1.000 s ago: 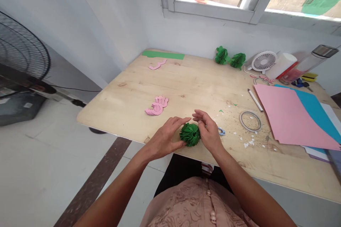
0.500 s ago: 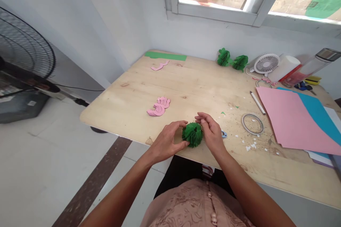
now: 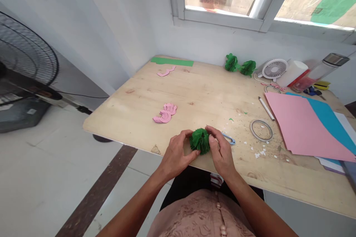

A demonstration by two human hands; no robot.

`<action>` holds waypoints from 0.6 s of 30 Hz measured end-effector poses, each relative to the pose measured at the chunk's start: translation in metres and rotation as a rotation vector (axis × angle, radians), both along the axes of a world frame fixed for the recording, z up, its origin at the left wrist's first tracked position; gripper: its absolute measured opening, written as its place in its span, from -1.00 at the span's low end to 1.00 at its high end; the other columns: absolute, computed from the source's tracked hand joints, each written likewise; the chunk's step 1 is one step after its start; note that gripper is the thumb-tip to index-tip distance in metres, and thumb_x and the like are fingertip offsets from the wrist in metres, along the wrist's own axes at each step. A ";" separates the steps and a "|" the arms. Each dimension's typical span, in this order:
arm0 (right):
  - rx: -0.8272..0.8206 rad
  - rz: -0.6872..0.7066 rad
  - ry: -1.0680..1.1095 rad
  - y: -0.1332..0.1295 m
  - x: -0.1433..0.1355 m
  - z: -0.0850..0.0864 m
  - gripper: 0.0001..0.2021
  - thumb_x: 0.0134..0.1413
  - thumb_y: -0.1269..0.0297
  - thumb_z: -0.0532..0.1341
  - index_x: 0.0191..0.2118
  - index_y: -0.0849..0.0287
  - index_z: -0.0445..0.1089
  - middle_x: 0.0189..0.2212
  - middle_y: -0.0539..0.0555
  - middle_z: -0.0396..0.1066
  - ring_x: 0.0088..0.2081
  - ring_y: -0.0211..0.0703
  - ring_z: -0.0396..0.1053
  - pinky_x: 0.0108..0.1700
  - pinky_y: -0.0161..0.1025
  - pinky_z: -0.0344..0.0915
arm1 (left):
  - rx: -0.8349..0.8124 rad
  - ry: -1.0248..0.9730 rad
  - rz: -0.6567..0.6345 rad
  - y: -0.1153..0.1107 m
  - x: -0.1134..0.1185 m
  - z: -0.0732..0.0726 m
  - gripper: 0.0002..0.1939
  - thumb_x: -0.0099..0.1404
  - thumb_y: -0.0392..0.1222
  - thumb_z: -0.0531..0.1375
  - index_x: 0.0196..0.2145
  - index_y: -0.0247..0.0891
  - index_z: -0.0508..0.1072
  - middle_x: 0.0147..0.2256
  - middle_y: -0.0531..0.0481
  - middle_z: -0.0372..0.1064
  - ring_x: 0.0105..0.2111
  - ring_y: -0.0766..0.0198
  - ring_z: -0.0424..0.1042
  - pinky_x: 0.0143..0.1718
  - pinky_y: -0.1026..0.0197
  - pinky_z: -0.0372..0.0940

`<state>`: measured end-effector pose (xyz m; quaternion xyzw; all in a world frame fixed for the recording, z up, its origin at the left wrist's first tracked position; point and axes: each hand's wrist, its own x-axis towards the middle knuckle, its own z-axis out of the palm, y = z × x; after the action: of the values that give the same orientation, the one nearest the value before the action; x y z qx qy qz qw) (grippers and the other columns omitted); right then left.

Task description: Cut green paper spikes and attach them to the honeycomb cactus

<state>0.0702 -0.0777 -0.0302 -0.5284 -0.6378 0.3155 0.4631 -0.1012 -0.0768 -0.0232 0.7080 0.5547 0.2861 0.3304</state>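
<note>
A round green paper ball point(image 3: 200, 141) with many fanned folds stands near the table's front edge. My left hand point(image 3: 178, 152) curves around its left side, thumb at the front and fingers at the back, holding it. From the right, my right hand point(image 3: 221, 150) closes on it, fingertips and thumb against the folds. Just beyond my right fingers lies a blue-handled tool point(image 3: 230, 139), partly hidden by the hand. Left of the ball rests a stack of pink scalloped paper cutouts point(image 3: 164, 114).
A roll of tape point(image 3: 260, 130), white paper scraps and a white pen point(image 3: 266, 108) lie to the right, beside pink sheets point(image 3: 304, 126). At the back are two green paper pieces point(image 3: 247, 67), a small fan point(image 3: 274, 69) and a bottle point(image 3: 319, 72). A standing fan point(image 3: 25, 59) is at left.
My right hand has moved in against the ball's right side, its fingers now touching the folds. More of the blue-handled tool shows. The view has shifted slightly.
</note>
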 end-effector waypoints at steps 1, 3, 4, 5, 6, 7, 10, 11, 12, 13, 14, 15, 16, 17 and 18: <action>-0.001 -0.001 -0.009 0.000 0.000 -0.001 -0.68 0.23 0.23 0.03 0.04 0.13 0.33 0.00 0.17 0.41 0.04 0.00 0.33 0.09 0.01 0.23 | 0.005 0.001 0.002 -0.002 0.000 -0.001 -0.46 0.11 -0.18 0.24 0.04 -0.15 0.18 -0.02 -0.08 0.34 -0.01 0.08 0.33 0.02 -0.04 0.20; 0.002 -0.006 -0.017 0.000 0.000 -0.002 -0.68 0.24 0.23 0.02 0.04 0.13 0.33 0.00 0.18 0.41 0.05 0.00 0.33 0.10 0.01 0.23 | 0.020 0.005 -0.005 -0.005 0.000 -0.001 -0.34 0.10 -0.19 0.24 0.13 -0.12 0.10 0.02 -0.11 0.32 0.02 0.05 0.31 0.04 -0.06 0.18; 0.005 -0.009 -0.019 0.000 0.000 -0.002 -0.68 0.24 0.23 0.01 0.04 0.13 0.33 0.00 0.17 0.41 0.05 0.00 0.33 0.09 0.01 0.24 | 0.029 0.007 -0.014 -0.006 -0.001 -0.001 -0.29 0.09 -0.20 0.24 0.16 -0.11 0.06 0.04 -0.12 0.30 0.04 0.04 0.30 0.04 -0.07 0.18; 0.009 -0.013 -0.021 0.000 0.000 -0.002 -0.68 0.25 0.23 0.01 0.04 0.13 0.33 -0.01 0.17 0.42 0.04 -0.01 0.34 0.09 0.00 0.24 | 0.038 0.009 -0.026 -0.007 -0.001 -0.001 -0.25 0.09 -0.20 0.25 0.18 -0.10 0.04 0.06 -0.13 0.28 0.05 0.02 0.29 0.05 -0.08 0.17; 0.012 -0.016 -0.022 0.000 0.000 -0.002 -0.68 0.25 0.23 0.01 0.04 0.12 0.34 -0.01 0.17 0.42 0.04 0.00 0.34 0.08 0.00 0.25 | 0.047 0.011 -0.038 -0.008 0.000 -0.001 -0.22 0.08 -0.19 0.26 0.20 -0.09 0.01 0.08 -0.14 0.26 0.06 0.01 0.28 0.06 -0.09 0.16; 0.015 -0.021 -0.025 -0.001 0.000 -0.003 -0.68 0.25 0.23 0.00 0.03 0.12 0.34 -0.01 0.17 0.42 0.03 0.00 0.35 0.08 0.00 0.26 | 0.056 0.015 -0.045 -0.009 0.000 0.000 -0.19 0.07 -0.19 0.26 0.21 -0.09 -0.01 0.10 -0.15 0.25 0.06 0.00 0.27 0.06 -0.09 0.16; 0.023 -0.032 -0.035 -0.001 -0.001 -0.003 -0.68 0.25 0.23 0.00 0.02 0.12 0.35 -0.03 0.17 0.43 0.02 0.01 0.36 0.06 0.00 0.27 | 0.084 0.033 -0.021 -0.009 0.004 -0.002 -0.14 0.05 -0.16 0.28 0.23 -0.09 -0.05 0.08 -0.15 0.25 0.06 -0.02 0.27 0.06 -0.12 0.15; 0.026 -0.033 -0.038 -0.001 -0.001 -0.003 -0.68 0.25 0.23 0.01 0.02 0.12 0.36 -0.03 0.16 0.44 0.02 0.00 0.36 0.06 -0.01 0.28 | 0.095 0.040 -0.008 -0.009 0.005 -0.003 -0.13 0.05 -0.16 0.28 0.23 -0.10 -0.06 0.07 -0.16 0.26 0.06 -0.02 0.27 0.06 -0.12 0.15; 0.028 -0.032 -0.040 -0.001 -0.002 -0.003 -0.68 0.24 0.23 0.01 0.02 0.12 0.36 -0.03 0.16 0.44 0.02 0.00 0.36 0.06 -0.01 0.28 | 0.108 0.046 0.004 -0.008 0.007 -0.005 -0.13 0.05 -0.16 0.28 0.23 -0.11 -0.05 0.06 -0.16 0.26 0.06 -0.03 0.26 0.07 -0.13 0.15; 0.030 -0.031 -0.040 -0.001 -0.002 -0.003 -0.68 0.24 0.24 0.01 0.02 0.12 0.36 -0.03 0.16 0.44 0.02 0.00 0.36 0.06 -0.01 0.27 | 0.120 0.051 0.014 -0.007 0.008 -0.006 -0.14 0.04 -0.17 0.28 0.23 -0.12 -0.04 0.06 -0.17 0.26 0.07 -0.03 0.25 0.07 -0.13 0.15; 0.030 -0.030 -0.039 -0.001 -0.003 -0.003 -0.69 0.24 0.24 0.01 0.02 0.12 0.36 -0.03 0.16 0.44 0.02 0.00 0.36 0.07 -0.01 0.27 | 0.130 0.055 0.021 -0.006 0.010 -0.006 -0.14 0.03 -0.18 0.28 0.22 -0.13 -0.02 0.07 -0.17 0.24 0.09 -0.03 0.23 0.08 -0.13 0.14; 0.030 -0.031 -0.038 -0.001 -0.003 -0.003 -0.69 0.24 0.24 0.01 0.02 0.12 0.36 -0.03 0.16 0.44 0.02 -0.01 0.36 0.07 -0.02 0.27 | 0.139 0.057 0.027 -0.006 0.011 -0.007 -0.15 0.02 -0.19 0.28 0.21 -0.14 -0.01 0.09 -0.18 0.22 0.10 -0.04 0.21 0.09 -0.12 0.14; 0.029 -0.035 -0.037 -0.001 -0.004 -0.003 -0.69 0.24 0.24 0.01 0.02 0.12 0.36 -0.03 0.16 0.44 0.02 -0.01 0.36 0.07 -0.02 0.27 | 0.146 0.057 0.036 -0.005 0.011 -0.007 -0.16 0.01 -0.21 0.28 0.20 -0.14 0.01 0.10 -0.18 0.20 0.12 -0.04 0.19 0.10 -0.12 0.13; 0.030 -0.040 -0.036 -0.001 -0.004 -0.003 -0.69 0.24 0.24 0.02 0.02 0.12 0.36 -0.03 0.16 0.44 0.02 -0.01 0.36 0.08 -0.01 0.27 | 0.150 0.055 0.043 -0.004 0.012 -0.007 -0.16 0.00 -0.21 0.28 0.20 -0.13 0.02 0.11 -0.18 0.19 0.13 -0.05 0.17 0.10 -0.13 0.13; 0.033 -0.045 -0.033 -0.001 -0.005 -0.003 -0.69 0.24 0.24 0.02 0.03 0.12 0.36 -0.03 0.15 0.44 0.02 0.00 0.36 0.08 -0.01 0.27 | 0.150 0.052 0.047 -0.003 0.013 -0.007 -0.16 0.00 -0.22 0.28 0.20 -0.13 0.03 0.12 -0.18 0.18 0.14 -0.05 0.16 0.11 -0.13 0.13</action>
<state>0.0654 -0.0787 -0.0329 -0.5402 -0.6384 0.2856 0.4680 -0.0882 -0.0799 -0.0298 0.7248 0.5565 0.3162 0.2549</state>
